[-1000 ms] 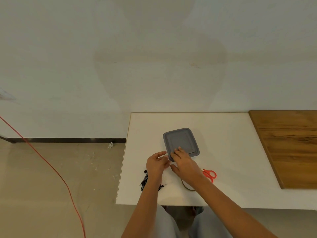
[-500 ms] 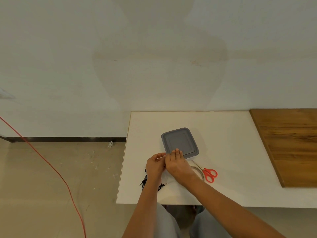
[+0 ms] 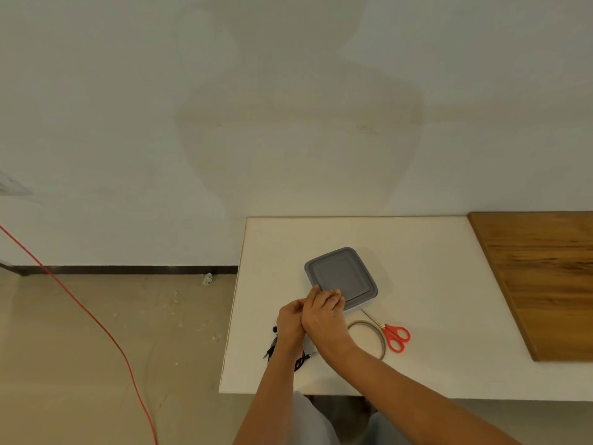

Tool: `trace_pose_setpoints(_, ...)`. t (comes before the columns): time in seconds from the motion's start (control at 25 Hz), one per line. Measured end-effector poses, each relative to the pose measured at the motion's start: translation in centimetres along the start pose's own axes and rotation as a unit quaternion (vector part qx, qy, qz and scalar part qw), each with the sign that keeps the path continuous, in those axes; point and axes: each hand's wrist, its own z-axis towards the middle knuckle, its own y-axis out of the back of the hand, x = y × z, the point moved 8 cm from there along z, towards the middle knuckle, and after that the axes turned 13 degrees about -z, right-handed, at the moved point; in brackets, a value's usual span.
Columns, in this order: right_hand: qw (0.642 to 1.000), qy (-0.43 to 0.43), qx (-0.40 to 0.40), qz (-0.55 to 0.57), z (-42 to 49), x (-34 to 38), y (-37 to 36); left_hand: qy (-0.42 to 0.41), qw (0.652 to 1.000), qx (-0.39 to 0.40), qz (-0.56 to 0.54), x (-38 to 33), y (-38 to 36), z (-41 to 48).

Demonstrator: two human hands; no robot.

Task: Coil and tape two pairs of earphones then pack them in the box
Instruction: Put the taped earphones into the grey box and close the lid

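Both hands are meeting right at the near-left corner of the grey box (image 3: 345, 274), which is sitting lid-on around the middle of the white desk (image 3: 449, 364). The left hand (image 3: 290, 322) is curling its fingers inward, and the right hand (image 3: 324, 316) is pressing up against it, its fingertips (image 3: 335, 295) overlapping the box's near edge. Whether either hand is pinching something I cannot tell, as the fingers are hiding the spot where they meet. The black earphones (image 3: 272, 345) are lying in a loose tangle out on the desk, partly under the left wrist and close to the desk's left edge, nearer the person than the box. Off to the right of the right wrist a tape roll (image 3: 359, 322) is lying flat, with red-handled scissors (image 3: 397, 337) sitting at its right rim.
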Motion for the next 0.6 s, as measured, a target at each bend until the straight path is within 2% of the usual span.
trace_pose_setpoints(0.2,0.996,0.019,-0.054,-0.067,0.0,0.5,-0.6,-0.010,0.999,-0.006,0.041,-0.2,-0.2,0.3)
trace_pose_setpoints(0.36,0.994,0.015,-0.092,-0.054,0.0,-0.3,-0.1,-0.008,0.998,-0.006,0.070,-0.2,-0.6,0.8)
trace_pose_setpoints(0.48,0.992,0.008,-0.120,-0.050,0.1,-0.8,0.4,-0.039,0.995,0.009,0.091,-0.6,-1.0,0.8)
trace_pose_setpoints(0.6,0.996,0.008,-0.086,-0.009,0.2,-0.9,0.3,-0.066,0.994,0.024,0.083,-0.8,-1.2,0.9)
